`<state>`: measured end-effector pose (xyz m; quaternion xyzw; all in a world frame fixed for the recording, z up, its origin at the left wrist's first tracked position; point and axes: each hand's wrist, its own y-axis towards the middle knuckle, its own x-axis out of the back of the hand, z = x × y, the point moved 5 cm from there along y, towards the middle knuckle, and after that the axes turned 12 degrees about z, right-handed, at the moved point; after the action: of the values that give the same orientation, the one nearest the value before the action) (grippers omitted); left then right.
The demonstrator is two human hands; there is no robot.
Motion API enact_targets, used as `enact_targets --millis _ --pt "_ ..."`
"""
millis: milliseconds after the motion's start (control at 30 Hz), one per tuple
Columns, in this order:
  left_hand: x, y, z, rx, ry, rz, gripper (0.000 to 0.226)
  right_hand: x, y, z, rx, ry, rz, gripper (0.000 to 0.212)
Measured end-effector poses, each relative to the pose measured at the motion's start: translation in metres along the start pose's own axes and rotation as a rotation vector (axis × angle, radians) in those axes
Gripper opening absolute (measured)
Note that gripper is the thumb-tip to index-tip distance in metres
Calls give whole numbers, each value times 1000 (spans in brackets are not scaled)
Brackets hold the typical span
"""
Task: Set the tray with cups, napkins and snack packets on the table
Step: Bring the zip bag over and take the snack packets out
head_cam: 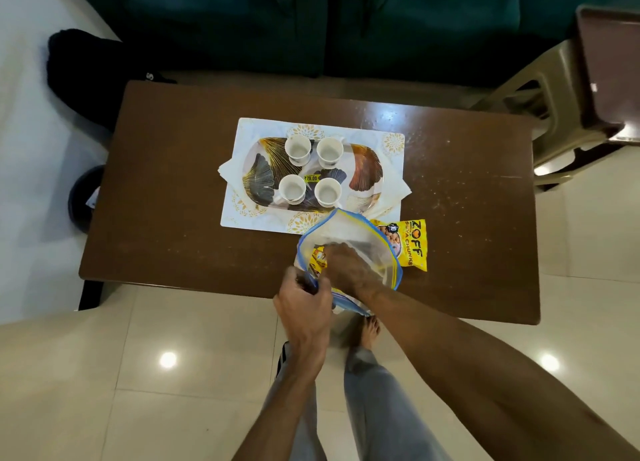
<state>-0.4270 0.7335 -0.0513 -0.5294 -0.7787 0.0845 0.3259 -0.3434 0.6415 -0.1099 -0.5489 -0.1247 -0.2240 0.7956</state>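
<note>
On the brown wooden table (166,183) lies a white mat with gold flowers (242,214). On the mat sits an oval tray with grey, gold and brown leaves (363,169). Four small white cups (297,148) stand upright on the tray, two at the back and two at the front. White paper napkins (225,171) peek out from under the tray at its left and right ends.

Near the front edge of the table is a clear plastic bag with a blue rim (363,242), and its mouth is wide open. The left hand (304,304) grips the near left part of the rim with curled fingers. The right hand (346,268) is down inside the bag, next to a yellow snack packet (318,258) in there. I cannot tell if its fingers have hold of that packet. A second yellow packet with black letters (414,246) lies flat on the table at the bag's right side, partly covered by the bag.
</note>
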Motion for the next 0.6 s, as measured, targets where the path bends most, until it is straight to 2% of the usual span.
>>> enact_targets --millis 100,233,500,600 --pt "2 0 -2 3 -57 11 37 8 1 -4 -23 19 -54 39" --pt "3 2 -15 -71 -11 19 47 22 -14 -8 -19 26 -96 38" --pt "-8 7 -27 -82 62 45 40 62 -85 -13 53 185 -149 12" --pt "-13 10 -29 -84 81 47 38 80 -107 -19 101 276 -164 11"
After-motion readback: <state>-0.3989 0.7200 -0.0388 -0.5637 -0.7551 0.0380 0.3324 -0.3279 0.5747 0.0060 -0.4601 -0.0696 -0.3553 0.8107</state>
